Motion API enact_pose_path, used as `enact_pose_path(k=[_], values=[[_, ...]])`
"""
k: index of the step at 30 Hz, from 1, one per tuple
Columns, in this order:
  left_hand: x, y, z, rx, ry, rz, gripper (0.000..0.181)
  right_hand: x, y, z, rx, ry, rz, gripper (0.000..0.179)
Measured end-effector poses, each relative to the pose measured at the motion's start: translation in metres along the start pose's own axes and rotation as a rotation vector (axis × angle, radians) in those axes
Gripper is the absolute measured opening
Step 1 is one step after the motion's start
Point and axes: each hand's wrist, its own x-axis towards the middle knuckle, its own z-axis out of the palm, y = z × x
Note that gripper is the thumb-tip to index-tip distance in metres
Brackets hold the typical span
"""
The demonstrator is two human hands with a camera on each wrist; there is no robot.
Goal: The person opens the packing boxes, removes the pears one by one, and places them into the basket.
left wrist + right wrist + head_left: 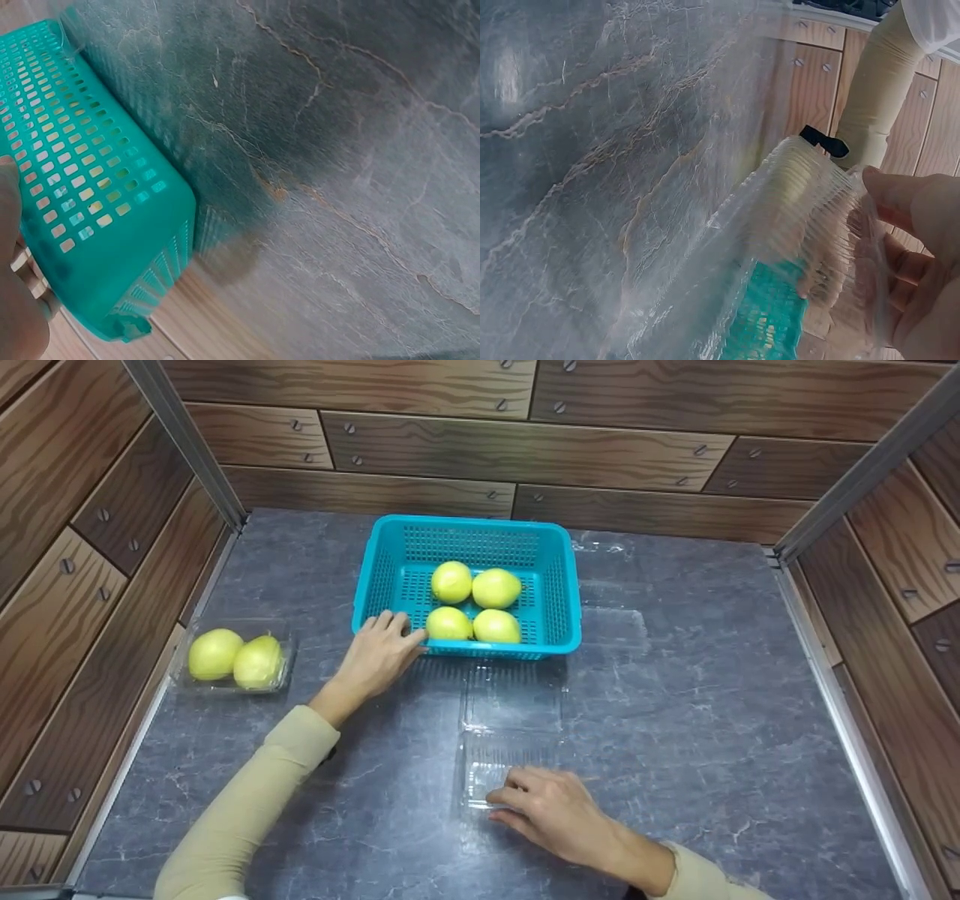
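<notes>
At the near left corner of a turquoise plastic basket [469,526], my left hand [380,652] grips the rim. The left wrist view shows the thumb against the basket's perforated wall [82,150] and fingertips past the rim. Several round, yellow-green fruits [496,588] sit inside the basket. Closer to me, my right hand [559,814] pinches the near edge of an open clear plastic clamshell box [487,780], thumb on one side and fingers on the other. Its ribbed wall [802,180] fills the middle of the right wrist view. The box's lid [514,697] extends toward the basket.
On the left stands another clear plastic box [287,679] with two yellow-green fruits in it. More clear plastic packaging [615,626] lies right of the basket. Wood-patterned panels [480,442] with metal frame posts [191,442] enclose the grey marbled table [712,720].
</notes>
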Motion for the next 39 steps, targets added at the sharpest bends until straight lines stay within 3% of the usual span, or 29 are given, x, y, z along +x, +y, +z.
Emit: enact_pose_path(k=[9, 18, 30, 39], values=[[-0.001, 0.0, 0.002, -0.003, 0.005, -0.003, 0.018, -0.013, 0.003, 0.003, -0.014, -0.08, 0.017, 0.019], [-0.001, 0.0, 0.0, -0.028, -0.038, -0.025, 0.019, -0.024, 0.009, 0.005, -0.062, -0.171, -0.018, 0.021], [0.0, -0.001, 0.001, -0.007, 0.025, 0.005, 0.018, -0.038, 0.02, -0.003, 0.018, -0.31, 0.1, 0.015], [-0.002, -0.001, 0.003, -0.01, 0.027, 0.001, 0.018, -0.051, 0.024, -0.009, 0.038, -0.305, 0.165, 0.016]])
